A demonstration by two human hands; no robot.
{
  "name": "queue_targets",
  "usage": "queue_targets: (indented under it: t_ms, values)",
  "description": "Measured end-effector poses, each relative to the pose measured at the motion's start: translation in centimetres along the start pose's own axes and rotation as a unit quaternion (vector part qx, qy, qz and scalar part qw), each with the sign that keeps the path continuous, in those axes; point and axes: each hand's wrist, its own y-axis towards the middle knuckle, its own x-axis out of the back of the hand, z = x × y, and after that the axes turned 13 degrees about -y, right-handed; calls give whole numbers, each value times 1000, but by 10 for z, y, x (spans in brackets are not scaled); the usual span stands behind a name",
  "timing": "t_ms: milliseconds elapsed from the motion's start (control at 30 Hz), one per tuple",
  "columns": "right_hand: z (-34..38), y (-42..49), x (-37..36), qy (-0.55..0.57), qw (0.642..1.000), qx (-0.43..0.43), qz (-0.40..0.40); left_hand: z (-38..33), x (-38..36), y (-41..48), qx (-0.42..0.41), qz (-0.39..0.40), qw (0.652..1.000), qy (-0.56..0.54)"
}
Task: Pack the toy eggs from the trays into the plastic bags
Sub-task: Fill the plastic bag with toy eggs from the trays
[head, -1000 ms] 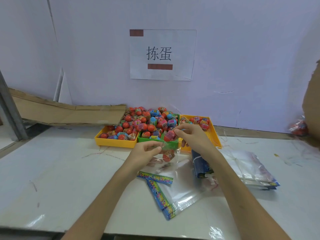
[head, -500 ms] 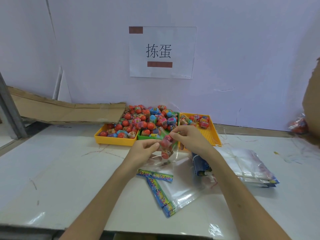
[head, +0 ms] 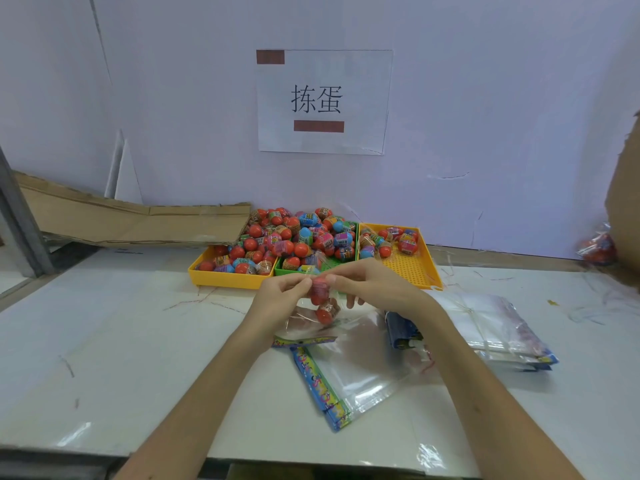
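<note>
Packing at an early stage. The left hand [head: 282,296] and right hand [head: 374,282] pinch the mouth of a clear plastic bag [head: 311,323] as a toy egg [head: 319,291] enters; one egg [head: 326,311] lies inside. Three trays [head: 221,280] remain heaped, and spare bags [head: 502,327] wait. The bag's outline and the fingertip contact are hard to discern.

A white paper sign [head: 323,102] with two black characters and two brown bars hangs on the pale wall [head: 485,98]. Flattened cardboard [head: 138,225] leans against that wall at the table's [head: 104,341] far left.
</note>
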Motion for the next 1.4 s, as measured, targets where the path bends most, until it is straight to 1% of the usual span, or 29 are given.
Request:
queue_targets:
  t_ms: [67,133,267,400,500,633,733,800,967,1100,1167,1267,1400]
  values:
    - [1,0,0,12,1000,-2,-1,-1,0,0,11,-10,1000,-16]
    - [0,0,-2,11,1000,13,-13,-2,2,0,24,-16,999,-32]
    - [-2,5,-7,-21,997,17,-66,-3,3,1,53,-1,997,-64]
    - [-3,5,-7,-28,994,21,-100,-4,2,1,57,23,997,-53]
    - [-3,5,-6,-53,994,28,-90,-3,1,0,52,35,998,-22]
    - [-1,6,-10,-77,995,34,-58,-1,1,0,44,27,999,-16]
    - [0,6,-10,-66,995,25,-67,-1,3,2,40,24,999,-24]
    - [1,5,-10,-46,994,25,-98,-1,3,3,38,14,999,-32]
    - [0,5,-5,-12,971,-5,-239,0,5,4,36,-49,997,-44]
    - [-11,9,0,-29,959,-46,-279,0,5,6,19,-82,996,-36]
    - [-15,18,4,-64,960,-70,-262,0,6,7,17,-92,995,-43]
    - [-14,40,13,-140,969,-96,-178,1,6,8,-1,-108,993,-41]
    - [-6,75,19,-208,972,-61,-88,2,10,11,-55,-175,981,-64]
